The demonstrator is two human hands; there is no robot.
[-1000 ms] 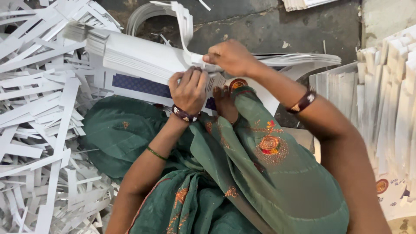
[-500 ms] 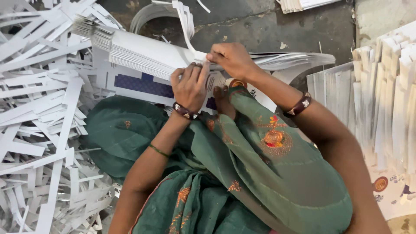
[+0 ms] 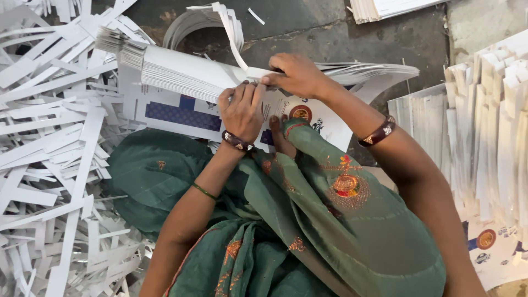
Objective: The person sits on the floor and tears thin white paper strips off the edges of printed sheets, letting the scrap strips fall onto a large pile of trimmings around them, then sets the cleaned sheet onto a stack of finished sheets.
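Observation:
A thick stack of white die-cut card sheets (image 3: 181,71) lies across the floor in front of me, over my foot. My left hand (image 3: 242,110) presses down on the stack's near edge, fingers curled over it. My right hand (image 3: 294,74) grips the top of the stack where a curled bundle of white waste strips (image 3: 228,27) peels up from it. Printed sheets with a blue panel (image 3: 181,113) lie flat under the stack. My green embroidered clothing fills the lower middle of the view.
A deep heap of loose white card strips (image 3: 49,165) covers the floor on the left. Upright rows of white cut sheets (image 3: 489,126) stand on the right. Another paper stack (image 3: 385,8) lies at the top edge on the dark floor.
The strip bundle has been pulled slightly further up from the stack. Both hands stay on the stack, shifting only a little.

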